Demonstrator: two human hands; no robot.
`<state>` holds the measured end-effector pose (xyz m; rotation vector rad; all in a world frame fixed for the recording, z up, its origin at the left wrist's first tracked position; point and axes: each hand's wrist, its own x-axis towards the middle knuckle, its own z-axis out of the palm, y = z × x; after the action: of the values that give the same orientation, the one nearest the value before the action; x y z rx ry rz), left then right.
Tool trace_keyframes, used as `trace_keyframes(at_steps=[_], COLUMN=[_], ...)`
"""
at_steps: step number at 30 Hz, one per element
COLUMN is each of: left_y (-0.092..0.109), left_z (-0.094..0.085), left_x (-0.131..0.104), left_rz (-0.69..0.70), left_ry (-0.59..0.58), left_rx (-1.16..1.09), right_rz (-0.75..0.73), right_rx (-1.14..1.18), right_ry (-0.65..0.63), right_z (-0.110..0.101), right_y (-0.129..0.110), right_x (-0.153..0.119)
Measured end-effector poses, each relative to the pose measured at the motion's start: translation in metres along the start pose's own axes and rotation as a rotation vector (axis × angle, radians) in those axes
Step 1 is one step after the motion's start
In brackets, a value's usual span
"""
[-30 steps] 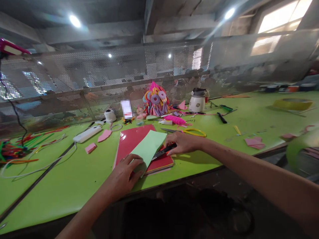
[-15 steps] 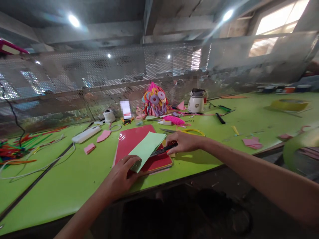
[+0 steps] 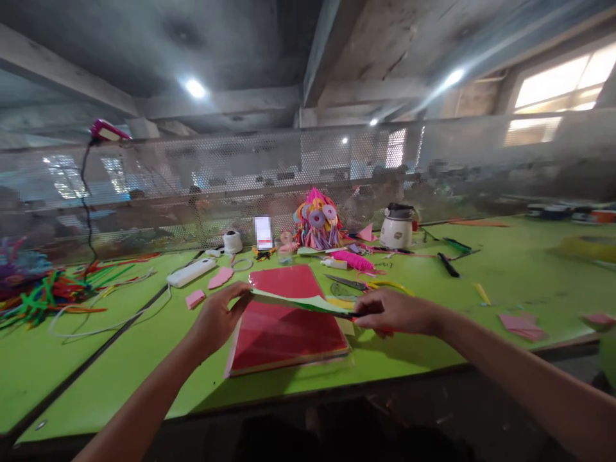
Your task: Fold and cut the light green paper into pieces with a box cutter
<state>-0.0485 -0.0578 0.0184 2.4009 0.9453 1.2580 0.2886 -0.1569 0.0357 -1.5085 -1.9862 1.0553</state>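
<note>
A light green paper (image 3: 289,299) is raised above a red stack of sheets (image 3: 289,340), seen nearly edge-on. My left hand (image 3: 224,314) pinches the paper's left end between thumb and fingers. At its right end, my right hand (image 3: 385,311) is closed around a dark-handled tool, whose blade is mostly hidden by the paper. A pair of yellow-handled scissors (image 3: 349,282) lies on the table just beyond my right hand.
On the green table (image 3: 120,378) are a white power strip (image 3: 191,273), pink paper pieces (image 3: 196,299), coloured pipe cleaners (image 3: 38,298), a spool (image 3: 232,242), a colourful tasselled ornament (image 3: 317,221), pink yarn (image 3: 353,260) and a white jug (image 3: 396,231). A perforated screen stands behind.
The green paper has been lifted and turned from a slant to nearly level and edge-on. My left hand has moved up to its far left end. The view has tilted upward.
</note>
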Motion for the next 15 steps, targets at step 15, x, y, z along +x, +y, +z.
trace_keyframes(at_steps=[15], left_y=[0.007], left_z=[-0.042], left_x=[0.069], left_rz=[0.056], left_ry=[-0.167], left_rx=[0.041], right_rz=[-0.138], right_rx=[0.447], right_ry=[0.261], right_z=[0.030], right_y=[-0.012], right_x=[0.034])
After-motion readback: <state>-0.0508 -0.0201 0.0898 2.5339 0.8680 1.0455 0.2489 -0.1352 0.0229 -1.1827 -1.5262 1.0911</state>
